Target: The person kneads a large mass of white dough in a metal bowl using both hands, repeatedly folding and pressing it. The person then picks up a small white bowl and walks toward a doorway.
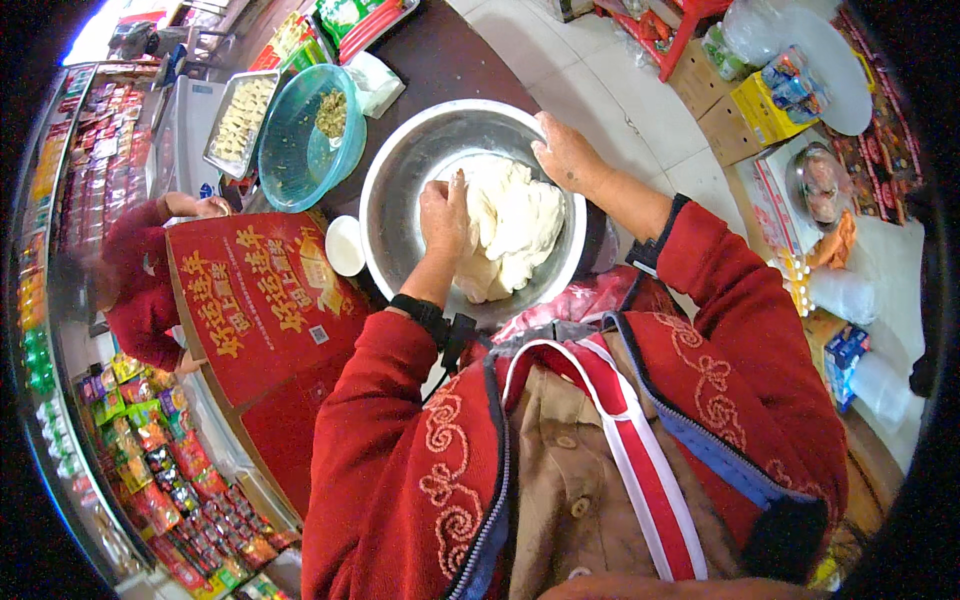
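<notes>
A wide stainless-steel bowl (390, 247) stands in front of me at the table's edge, holding a large, soft white dough (521, 217). My left hand (444, 214) is inside the bowl with its fingers curled at the dough's left side; the thumb lies against the dough. Dough hides part of that grip. At the upper right, my right hand (564, 152) grips the bowl's rim, with white flour on its fingers. A white cup or small bowl (345, 246) sits just left of the steel bowl.
A teal plastic basin (281, 176) with some filling (331, 114) stands at the upper left, beside a metal tray (238, 166) of dumplings. Another person (139, 292) is by the red printed cardboard (277, 360). Packaged goods (157, 457) line the left; cardboard boxes (709, 120) stand right.
</notes>
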A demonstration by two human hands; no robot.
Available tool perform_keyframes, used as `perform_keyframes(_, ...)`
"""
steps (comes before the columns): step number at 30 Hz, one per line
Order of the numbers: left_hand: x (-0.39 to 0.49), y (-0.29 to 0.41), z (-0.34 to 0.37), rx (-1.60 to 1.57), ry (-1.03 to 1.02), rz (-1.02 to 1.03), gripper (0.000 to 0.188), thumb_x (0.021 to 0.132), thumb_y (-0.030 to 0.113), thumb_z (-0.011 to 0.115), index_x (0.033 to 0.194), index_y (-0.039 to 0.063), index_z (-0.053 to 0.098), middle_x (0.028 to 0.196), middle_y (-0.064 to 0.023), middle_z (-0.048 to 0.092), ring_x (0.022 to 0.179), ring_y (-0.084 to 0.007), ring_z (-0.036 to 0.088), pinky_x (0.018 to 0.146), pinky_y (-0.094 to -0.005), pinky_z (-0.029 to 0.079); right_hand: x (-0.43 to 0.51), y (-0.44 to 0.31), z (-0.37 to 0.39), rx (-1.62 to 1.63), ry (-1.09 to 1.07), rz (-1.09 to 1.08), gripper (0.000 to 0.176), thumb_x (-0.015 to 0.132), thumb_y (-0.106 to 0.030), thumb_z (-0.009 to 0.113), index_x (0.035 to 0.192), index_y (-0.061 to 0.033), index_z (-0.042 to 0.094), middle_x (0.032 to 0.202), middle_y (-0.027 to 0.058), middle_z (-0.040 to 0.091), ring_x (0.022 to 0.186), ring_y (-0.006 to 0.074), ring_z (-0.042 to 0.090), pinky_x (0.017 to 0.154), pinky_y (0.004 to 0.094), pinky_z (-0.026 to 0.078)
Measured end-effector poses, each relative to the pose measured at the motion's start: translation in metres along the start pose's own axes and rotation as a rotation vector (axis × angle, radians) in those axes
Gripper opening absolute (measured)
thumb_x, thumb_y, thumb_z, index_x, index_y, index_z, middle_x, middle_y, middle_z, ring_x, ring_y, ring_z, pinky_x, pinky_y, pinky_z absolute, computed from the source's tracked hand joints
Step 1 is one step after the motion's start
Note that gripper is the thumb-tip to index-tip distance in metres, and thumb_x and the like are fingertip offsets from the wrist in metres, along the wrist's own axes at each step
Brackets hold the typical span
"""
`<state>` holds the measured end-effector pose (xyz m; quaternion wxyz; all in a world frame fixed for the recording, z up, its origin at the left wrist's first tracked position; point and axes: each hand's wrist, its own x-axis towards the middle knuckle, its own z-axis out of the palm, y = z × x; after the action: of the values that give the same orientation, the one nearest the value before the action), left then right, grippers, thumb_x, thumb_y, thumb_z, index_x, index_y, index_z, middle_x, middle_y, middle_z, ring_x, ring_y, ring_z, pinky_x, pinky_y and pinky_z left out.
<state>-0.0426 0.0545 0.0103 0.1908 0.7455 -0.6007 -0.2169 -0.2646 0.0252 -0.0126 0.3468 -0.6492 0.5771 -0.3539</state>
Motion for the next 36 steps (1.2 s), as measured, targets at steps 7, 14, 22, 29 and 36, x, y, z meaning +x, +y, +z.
perform_keyframes(7, -0.034, 0.008, 0.028, 0.173, 0.042, 0.281, 0.047, 0.094, 0.035, 0.051, 0.125, 0.000, 0.052, 0.107, -0.0203, 0.057, 0.102, -0.0370, 0.055, 0.089, -0.0447, 0.043, -0.002, -0.001, 0.002, 0.020, 0.000, 0.040, 0.031, 0.088, -0.012, 0.056, 0.116, -0.0025, 0.048, 0.100, 0.0269, 0.063, 0.095, 0.0453, 0.060, 0.081, 0.0488, 0.048)
perform_keyframes(14, 0.012, -0.017, 0.040, 0.112, 0.047, 0.476, 0.030, 0.089, 0.023, 0.059, 0.110, 0.002, 0.057, 0.098, -0.0184, 0.060, 0.090, -0.0371, 0.057, 0.080, -0.0459, 0.045, 0.001, -0.011, -0.007, 0.044, -0.135, 0.177, 0.031, 0.090, -0.011, 0.054, 0.119, -0.0012, 0.046, 0.100, 0.0260, 0.063, 0.094, 0.0458, 0.060, 0.081, 0.0488, 0.048)
perform_keyframes(22, 0.070, -0.050, 0.061, 0.279, -0.021, 0.463, 0.035, 0.097, 0.032, 0.043, 0.086, 0.006, 0.063, 0.073, -0.0207, 0.064, 0.069, -0.0424, 0.061, 0.066, -0.0521, 0.048, -0.003, -0.008, -0.004, 0.062, -0.116, 0.150, 0.033, 0.091, -0.011, 0.054, 0.121, -0.0012, 0.045, 0.105, 0.0268, 0.061, 0.099, 0.0444, 0.059, 0.083, 0.0472, 0.048)
perform_keyframes(29, 0.088, -0.032, 0.024, -0.163, -0.500, 0.052, 0.055, 0.097, 0.047, 0.046, 0.065, 0.004, 0.061, 0.056, -0.0092, 0.057, 0.049, -0.0197, 0.053, 0.048, -0.0355, 0.041, 0.001, -0.007, 0.000, -0.071, -0.005, 0.054, 0.029, 0.088, -0.014, 0.055, 0.112, 0.0000, 0.045, 0.095, 0.0308, 0.062, 0.093, 0.0479, 0.060, 0.081, 0.0522, 0.047)
perform_keyframes(36, 0.030, -0.002, -0.015, -0.377, -0.460, 0.011, 0.054, 0.097, 0.040, 0.049, 0.058, 0.003, 0.052, 0.051, -0.0043, 0.047, 0.052, -0.0149, 0.040, 0.054, -0.0341, 0.036, 0.003, 0.008, 0.005, -0.050, -0.001, 0.041, 0.031, 0.088, -0.016, 0.056, 0.113, -0.0001, 0.046, 0.098, 0.0301, 0.062, 0.096, 0.0470, 0.060, 0.082, 0.0519, 0.047)
